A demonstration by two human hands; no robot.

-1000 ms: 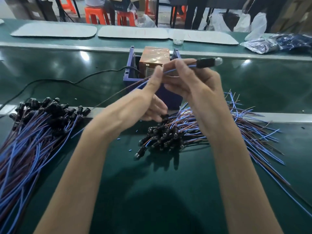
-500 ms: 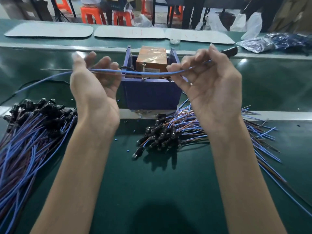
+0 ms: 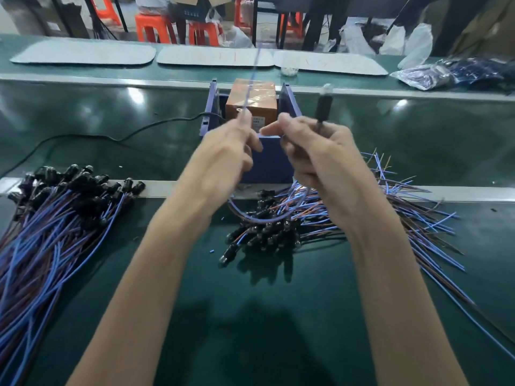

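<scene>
the left hand and right hand are held close together above the green bench. at far left, a bundle of wires lies on the bench. the left hand's thumb and fingers are curled, pinching one blue wire; its free end rises blurred above the purple fixture. the wire sags in a loop between the hands. the right hand's fingers are curled round the wire just below its black connector, which stands upright. a second heap lies below, spreading right.
</scene>
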